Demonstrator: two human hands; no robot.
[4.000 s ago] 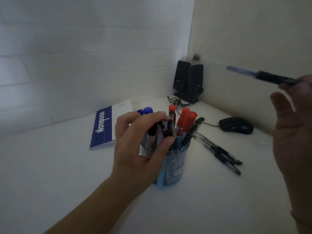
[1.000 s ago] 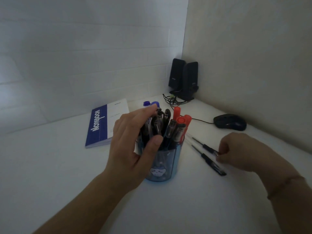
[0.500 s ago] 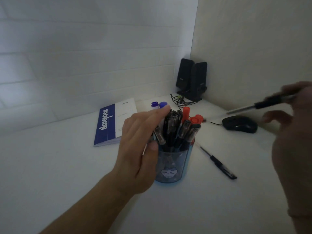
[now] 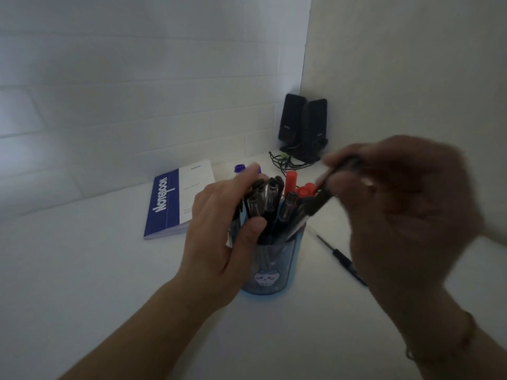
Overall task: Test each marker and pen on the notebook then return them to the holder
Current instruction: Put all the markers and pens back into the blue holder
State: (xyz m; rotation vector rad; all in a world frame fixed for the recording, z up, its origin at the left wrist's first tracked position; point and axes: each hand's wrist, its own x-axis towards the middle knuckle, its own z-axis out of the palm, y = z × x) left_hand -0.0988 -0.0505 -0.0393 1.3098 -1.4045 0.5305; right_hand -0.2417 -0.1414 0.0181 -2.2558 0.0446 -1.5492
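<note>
A translucent blue holder (image 4: pixel 270 266) stands mid-table, packed with several black pens and red and blue markers. My left hand (image 4: pixel 222 231) wraps the holder's left rim and presses against the pens there. My right hand (image 4: pixel 397 204) is blurred and pinches a black pen (image 4: pixel 325 192) that slants down into the right side of the holder. Another black pen (image 4: pixel 341 259) lies on the table to the right, partly behind my right wrist. The closed blue and white notebook (image 4: pixel 175 200) lies flat behind the holder, to the left.
Two black speakers (image 4: pixel 303 126) with tangled cables stand in the back corner where the walls meet. The right wall runs close along the table. The mouse seen earlier is hidden behind my right hand.
My right hand picked a pen off the table, lifted it, and has now swung it left and down into the holder. One pen is left on the table. My left hand stayed on the holder.
</note>
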